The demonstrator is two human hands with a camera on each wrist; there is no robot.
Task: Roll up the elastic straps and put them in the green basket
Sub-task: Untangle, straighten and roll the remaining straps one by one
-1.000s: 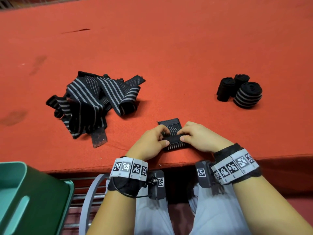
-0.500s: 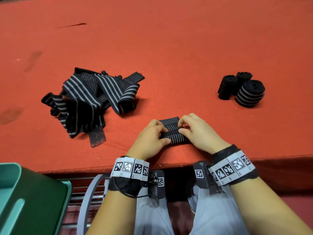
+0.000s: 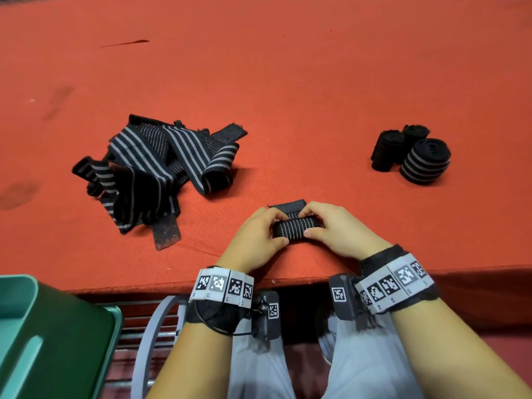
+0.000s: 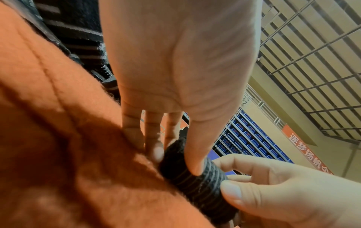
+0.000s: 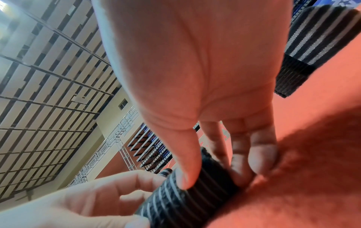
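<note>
Both hands, left hand [image 3: 256,234] and right hand [image 3: 339,230], pinch a nearly rolled black grey-striped elastic strap [image 3: 298,228]; three finished rolls [image 3: 411,156] wait at two o'clock, a loose pile [image 3: 161,168] at ten, and no roll shows in the green plastic basket [image 3: 43,341].

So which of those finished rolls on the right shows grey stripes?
The biggest roll, nearest the table's front edge; the two smaller rolls behind it look plain black.

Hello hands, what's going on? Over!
Left hand and right hand pinching the strap roll, short tail unrolled. Green basket waiting. Nothing blocking.
</note>
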